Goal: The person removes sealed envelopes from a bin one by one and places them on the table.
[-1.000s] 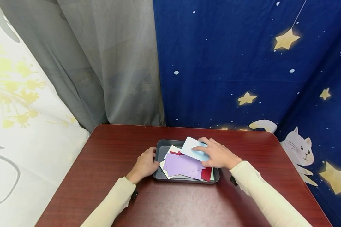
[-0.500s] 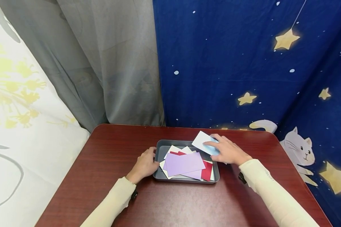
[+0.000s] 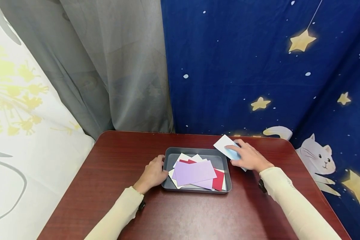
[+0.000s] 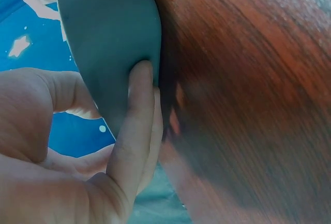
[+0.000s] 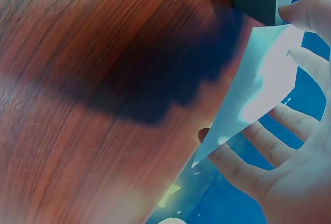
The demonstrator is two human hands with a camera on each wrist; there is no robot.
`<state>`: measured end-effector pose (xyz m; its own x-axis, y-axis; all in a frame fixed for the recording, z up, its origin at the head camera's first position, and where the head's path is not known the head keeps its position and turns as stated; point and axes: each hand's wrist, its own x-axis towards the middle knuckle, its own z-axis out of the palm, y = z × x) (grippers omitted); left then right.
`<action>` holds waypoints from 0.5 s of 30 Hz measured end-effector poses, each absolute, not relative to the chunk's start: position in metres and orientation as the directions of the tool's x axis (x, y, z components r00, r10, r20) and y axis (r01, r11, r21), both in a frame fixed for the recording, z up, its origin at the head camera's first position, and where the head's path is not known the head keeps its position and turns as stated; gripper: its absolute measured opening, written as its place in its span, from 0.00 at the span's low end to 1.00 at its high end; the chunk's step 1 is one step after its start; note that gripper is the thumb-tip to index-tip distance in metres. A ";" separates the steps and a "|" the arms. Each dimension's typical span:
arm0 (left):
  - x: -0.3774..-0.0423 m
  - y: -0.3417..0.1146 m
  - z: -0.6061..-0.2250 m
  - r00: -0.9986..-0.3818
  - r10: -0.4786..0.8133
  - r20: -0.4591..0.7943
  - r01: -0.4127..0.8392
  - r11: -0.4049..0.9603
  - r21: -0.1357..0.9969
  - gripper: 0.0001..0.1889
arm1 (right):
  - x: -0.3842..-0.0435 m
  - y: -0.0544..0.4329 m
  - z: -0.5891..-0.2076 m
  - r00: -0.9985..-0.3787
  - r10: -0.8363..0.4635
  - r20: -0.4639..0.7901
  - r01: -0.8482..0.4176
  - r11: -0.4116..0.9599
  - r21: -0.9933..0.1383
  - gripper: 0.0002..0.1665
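The left hand (image 3: 151,174) pinches the left wall of the grey tray (image 3: 221,162), with fingers on its outer side. The right hand (image 3: 248,156) holds a pale blue card (image 3: 225,144), which is tilted, between thumb and fingers, just beside the tray's far right corner, above the table (image 3: 132,146). In the tray, a purple card (image 3: 195,172) lies over red cards (image 3: 218,180) and white cards (image 3: 197,158).
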<state>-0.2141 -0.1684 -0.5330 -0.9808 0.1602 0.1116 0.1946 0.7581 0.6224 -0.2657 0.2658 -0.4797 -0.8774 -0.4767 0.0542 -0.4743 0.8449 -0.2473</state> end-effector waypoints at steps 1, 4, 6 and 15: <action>-0.212 -0.167 -0.529 -0.982 0.158 0.107 0.190 0.757 0.625 0.31 | -0.266 0.267 -0.481 -0.880 -0.472 0.055 -0.470 0.847 -0.249 0.38; -0.209 -0.166 -0.523 -0.983 0.155 0.098 0.182 0.752 0.633 0.31 | -0.269 0.272 -0.484 -0.887 -0.458 0.054 -0.456 0.854 -0.250 0.38; -0.215 -0.168 -0.534 -0.981 0.161 0.113 0.196 0.760 0.620 0.31 | -0.269 0.274 -0.485 -0.896 -0.441 0.046 -0.437 0.861 -0.260 0.38; -0.233 -0.177 -0.570 -0.975 0.166 0.150 0.223 0.755 0.617 0.34 | -0.272 0.278 -0.492 -0.937 -0.350 -0.006 -0.336 0.902 -0.271 0.40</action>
<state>-0.2329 -0.1766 -0.5703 -0.9747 0.1660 0.1497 0.2233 0.7545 0.6171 -0.2717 0.2778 -0.4920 -0.9366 -0.3503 -0.0065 -0.3355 0.9022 -0.2709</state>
